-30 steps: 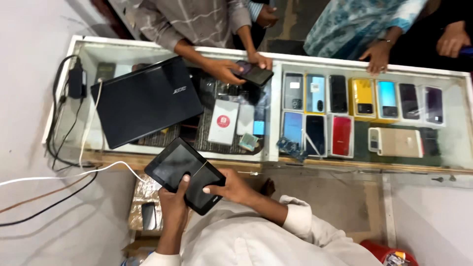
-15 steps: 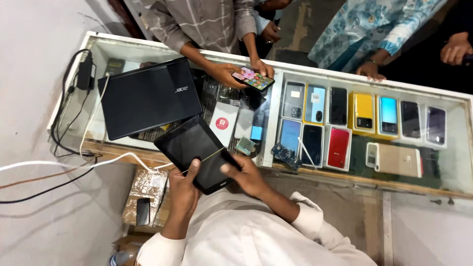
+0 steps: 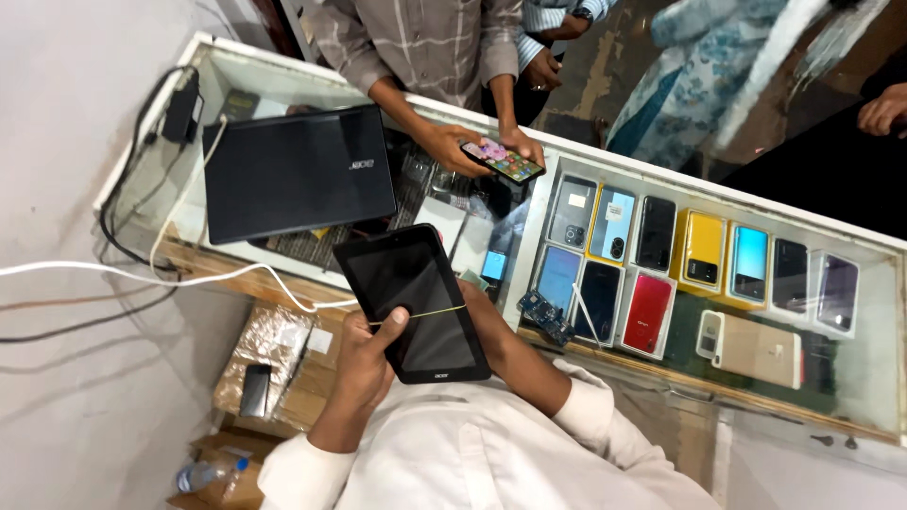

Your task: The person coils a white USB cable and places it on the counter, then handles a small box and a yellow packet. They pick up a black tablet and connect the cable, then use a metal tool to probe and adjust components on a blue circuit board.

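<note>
I hold a black tablet (image 3: 413,300) with a dark screen above the near edge of the glass counter (image 3: 529,247). My left hand (image 3: 364,364) grips its lower left edge, thumb pressed on the screen. My right hand (image 3: 484,323) supports it from behind at the right edge. A thin yellowish wire (image 3: 430,313) runs taut across the screen from my left thumb to the right side.
A shut black laptop (image 3: 298,170) lies on the counter's left part, with cables and a white cord (image 3: 151,277) beside it. Several phones (image 3: 652,269) are displayed under the glass on the right. Another person's hands (image 3: 463,146) hold a lit phone (image 3: 503,160) across the counter. Cardboard boxes (image 3: 274,364) sit below.
The tablet has come up closer to the counter and turned more upright in my hands. The other person's phone moved right and now shows a lit screen.
</note>
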The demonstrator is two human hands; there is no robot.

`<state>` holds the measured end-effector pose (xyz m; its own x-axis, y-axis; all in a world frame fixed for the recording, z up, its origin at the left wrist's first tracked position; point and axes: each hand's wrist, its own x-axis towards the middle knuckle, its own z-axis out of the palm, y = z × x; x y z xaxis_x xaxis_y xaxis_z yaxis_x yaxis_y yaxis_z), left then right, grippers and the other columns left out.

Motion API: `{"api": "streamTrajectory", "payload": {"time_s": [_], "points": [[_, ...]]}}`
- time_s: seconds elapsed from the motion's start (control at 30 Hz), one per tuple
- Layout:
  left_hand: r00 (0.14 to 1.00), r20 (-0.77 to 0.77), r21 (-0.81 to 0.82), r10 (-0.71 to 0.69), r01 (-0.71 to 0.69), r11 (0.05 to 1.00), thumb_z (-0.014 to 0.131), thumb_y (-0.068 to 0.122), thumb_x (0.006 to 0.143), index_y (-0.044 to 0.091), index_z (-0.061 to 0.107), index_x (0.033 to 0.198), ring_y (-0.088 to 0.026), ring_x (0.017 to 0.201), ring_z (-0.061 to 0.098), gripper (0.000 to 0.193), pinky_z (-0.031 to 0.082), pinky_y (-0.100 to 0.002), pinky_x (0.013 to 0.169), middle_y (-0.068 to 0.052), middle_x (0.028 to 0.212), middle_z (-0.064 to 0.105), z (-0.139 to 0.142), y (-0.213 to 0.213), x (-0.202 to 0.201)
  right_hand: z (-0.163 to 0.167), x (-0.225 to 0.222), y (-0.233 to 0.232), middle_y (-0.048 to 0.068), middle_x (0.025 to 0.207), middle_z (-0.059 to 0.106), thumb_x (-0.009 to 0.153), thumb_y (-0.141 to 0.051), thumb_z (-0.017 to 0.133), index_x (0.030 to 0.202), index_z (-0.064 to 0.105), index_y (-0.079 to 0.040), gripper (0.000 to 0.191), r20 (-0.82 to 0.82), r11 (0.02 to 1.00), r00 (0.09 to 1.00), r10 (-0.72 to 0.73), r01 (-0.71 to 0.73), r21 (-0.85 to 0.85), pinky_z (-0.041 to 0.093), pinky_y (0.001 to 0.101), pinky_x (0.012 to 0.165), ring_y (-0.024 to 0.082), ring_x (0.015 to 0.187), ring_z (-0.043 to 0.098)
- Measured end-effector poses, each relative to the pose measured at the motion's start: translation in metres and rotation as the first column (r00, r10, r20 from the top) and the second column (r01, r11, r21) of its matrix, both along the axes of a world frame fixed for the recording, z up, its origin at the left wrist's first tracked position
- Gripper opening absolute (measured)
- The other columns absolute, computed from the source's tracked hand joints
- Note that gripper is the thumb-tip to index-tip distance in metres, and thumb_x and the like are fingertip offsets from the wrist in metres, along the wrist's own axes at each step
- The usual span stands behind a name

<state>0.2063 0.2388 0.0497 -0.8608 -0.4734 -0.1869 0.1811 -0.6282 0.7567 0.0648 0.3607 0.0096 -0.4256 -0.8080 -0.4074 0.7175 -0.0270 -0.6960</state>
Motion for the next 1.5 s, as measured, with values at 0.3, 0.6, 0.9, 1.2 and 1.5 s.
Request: {"api": "streamTrajectory", "payload": {"time_s": [0.3,0.6,0.9,1.2,1.5], "points": [[0.997,0.055,-0.129,-0.054,0.061,0.990,0.079,0.022,0.092,-0.008,0.070,0.115,-0.014,0.092,0.068,0.039,0.057,-0.030,0.084,-0.009,0.106,0.074,0.017,0.013,0.007,0.036,-0.009,0.047,0.022,0.133,0.061,0.107,-0.028,0.064,0.144,0.043,0.007,0.055,-0.522,0.967,0.852,-0.030,-0.108,-0.231,0.054,0.0437,0.097,0.033,0.117,0.062],[0.990,0.141,-0.695,-0.001,0.099,0.712,0.082,0.015,0.092,-0.003,0.075,0.108,-0.011,0.083,0.070,0.025,0.057,-0.027,0.076,-0.007,0.097,0.079,0.032,0.008,0.048,0.014,-0.041,-0.017,0.012,0.113,0.071,0.107,-0.019,0.067,0.131,0.058,-0.008,0.028,0.042,0.918,0.979,-0.198,0.201,-0.343,0.059,0.0410,0.095,0.023,0.100,0.071],[0.986,-0.102,-0.795,0.130,-0.160,0.585,0.078,0.012,0.094,0.001,0.075,0.113,-0.019,0.095,0.079,0.022,0.061,-0.027,0.076,-0.011,0.114,0.078,0.041,-0.019,0.065,0.089,-0.057,-0.005,0.015,0.098,0.072,0.103,-0.010,0.076,0.115,0.075,0.001,0.017,-0.528,0.799,0.793,-0.305,-0.089,-0.595,0.055,0.0315,0.066,0.013,0.065,0.061],[0.831,0.008,-0.088,0.556,-0.553,0.828,0.075,0.030,0.092,0.000,0.064,0.120,-0.017,0.105,0.071,0.042,0.058,-0.032,0.096,-0.009,0.113,0.073,0.072,-0.027,0.048,0.094,-0.001,-0.019,0.017,0.101,0.070,0.098,0.001,0.076,0.114,0.074,0.007,0.018,-0.423,0.849,0.860,-0.284,0.021,-0.527,0.056,0.0274,0.075,0.018,0.079,0.068],[0.889,-0.066,0.437,0.454,-0.383,0.814,0.068,0.030,0.100,-0.004,0.065,0.122,-0.023,0.103,0.071,0.041,0.059,-0.036,0.093,-0.014,0.115,0.072,0.093,-0.050,0.033,0.108,0.052,-0.021,0.011,0.100,0.068,0.087,0.011,0.081,0.108,0.072,0.008,0.023,-0.743,0.933,0.620,-0.251,-0.049,-0.356,0.053,0.0221,0.079,0.012,0.087,0.064]]}}
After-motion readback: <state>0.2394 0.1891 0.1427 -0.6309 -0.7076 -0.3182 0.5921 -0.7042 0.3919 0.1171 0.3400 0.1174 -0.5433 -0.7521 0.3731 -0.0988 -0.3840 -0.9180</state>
